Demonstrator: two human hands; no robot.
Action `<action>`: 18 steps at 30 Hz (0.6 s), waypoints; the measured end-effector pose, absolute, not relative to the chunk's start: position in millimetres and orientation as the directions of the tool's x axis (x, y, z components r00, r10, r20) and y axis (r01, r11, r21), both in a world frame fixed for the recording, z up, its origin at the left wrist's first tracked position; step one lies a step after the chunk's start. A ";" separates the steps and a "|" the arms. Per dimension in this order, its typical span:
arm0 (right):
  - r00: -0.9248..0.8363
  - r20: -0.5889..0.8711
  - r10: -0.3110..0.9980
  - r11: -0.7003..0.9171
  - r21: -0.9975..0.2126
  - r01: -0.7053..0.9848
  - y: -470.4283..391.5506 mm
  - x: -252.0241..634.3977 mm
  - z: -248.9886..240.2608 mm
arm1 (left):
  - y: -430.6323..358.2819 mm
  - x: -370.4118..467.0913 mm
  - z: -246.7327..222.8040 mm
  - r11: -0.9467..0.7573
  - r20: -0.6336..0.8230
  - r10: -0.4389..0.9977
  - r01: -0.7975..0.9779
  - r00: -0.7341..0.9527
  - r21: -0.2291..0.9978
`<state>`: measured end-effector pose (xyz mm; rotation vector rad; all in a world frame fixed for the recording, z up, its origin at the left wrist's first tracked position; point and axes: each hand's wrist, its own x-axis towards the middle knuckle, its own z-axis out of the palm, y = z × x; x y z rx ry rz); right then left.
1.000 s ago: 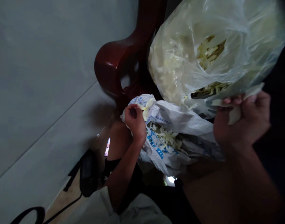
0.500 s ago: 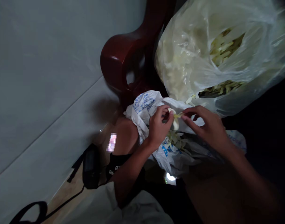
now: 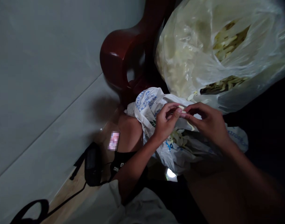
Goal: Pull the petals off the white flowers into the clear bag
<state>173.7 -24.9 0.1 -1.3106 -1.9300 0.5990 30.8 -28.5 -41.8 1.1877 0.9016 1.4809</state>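
Observation:
Fingertip to fingertip, my left hand (image 3: 167, 121) and my right hand (image 3: 207, 121) pinch a small cream-white flower (image 3: 181, 108), mostly hidden by the fingers. A thin pale petal (image 3: 190, 125) hangs just under my right fingers. Below both hands a white plastic bag (image 3: 171, 157) with blue print lies open across my lap. Inside it is a small heap of pale flowers or petals (image 3: 178, 137). Behind my hands stands a large translucent bag (image 3: 191, 56), full of similar pale pieces that show through its openings.
A dark red, glossy curved armrest (image 3: 116, 56) rises beside the grey wall (image 3: 51, 68). On the floor to the left lies a black device (image 3: 93, 165) with a strap and cord. Between my legs a bright round light (image 3: 171, 173) shines. One loose pale piece (image 3: 192, 95) rests against the large bag.
My hands have come closer together, and the flower that showed between them is now mostly covered by fingers. A petal now hangs below my right hand. The view has shifted slightly.

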 end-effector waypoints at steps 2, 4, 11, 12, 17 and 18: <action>-0.243 0.264 0.933 0.357 -0.747 0.560 -22.8 175.0 1.4 | -28.3 30.2 -41.6 -0.234 0.235 0.972 -0.229 -0.023 0.945; -0.255 0.251 0.934 0.353 -0.764 0.540 -21.3 175.8 2.1 | -28.5 29.4 -41.5 -0.242 0.241 0.970 -0.212 -0.030 0.947; -0.305 0.245 0.920 0.381 -0.736 0.559 -19.0 177.5 2.1 | -26.0 27.6 -45.5 -0.236 0.245 0.970 -0.238 0.006 0.942; -0.313 0.242 0.918 0.386 -0.725 0.571 -18.5 178.2 1.5 | -25.3 27.5 -46.4 -0.237 0.248 0.969 -0.240 0.016 0.942; -0.330 0.201 0.922 0.365 -0.734 0.572 -20.9 174.9 -4.7 | -27.9 29.1 -46.8 -0.287 0.286 0.958 -0.164 -0.031 0.944; -0.312 0.209 0.927 0.357 -0.745 0.563 -22.9 171.5 -6.4 | -30.0 30.4 -45.9 -0.300 0.293 0.954 -0.148 -0.064 0.942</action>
